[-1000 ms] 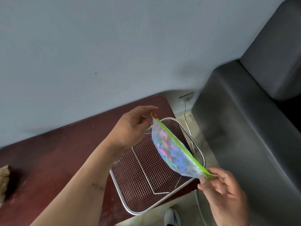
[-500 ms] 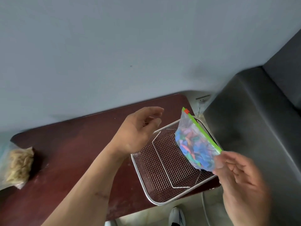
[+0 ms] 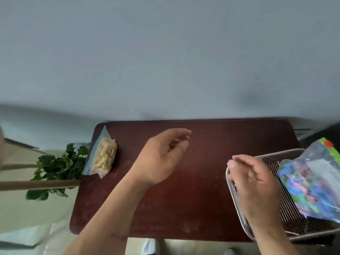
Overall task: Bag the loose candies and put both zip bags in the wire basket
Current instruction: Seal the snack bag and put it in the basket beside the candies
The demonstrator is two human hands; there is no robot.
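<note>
The colourful candy bag (image 3: 311,183) lies tilted inside the wire basket (image 3: 239,203) at the right end of the worktop (image 3: 193,190), its green zip edge uppermost toward the far right. This placement meets half of the task: one bag is in the basket.

The right hand (image 3: 255,183) hovers over the near-left part of the basket with the fingers loosely spread and nothing gripped. It stands just beside the bag; whether the fingertips touch the film cannot be told, as the frame is blurred there. The relaxed posture is consistent with a release.

The left hand (image 3: 161,157) is held above the middle of the worktop, open, fingers slightly curled, empty. It is directed toward the left end, where the pale candy bag (image 3: 103,159) rests on the corner of the worktop, well apart from the basket. A potted plant (image 3: 57,166) stands beyond that corner, off the worktop.

Judgement: the remaining step is to collect the pale bag and carry it across to the basket. No loose candies are visible on the worktop, so bagging appears complete. The pale bag overhangs the corner slightly; grasp it firmly to avoid pushing it off.
</note>
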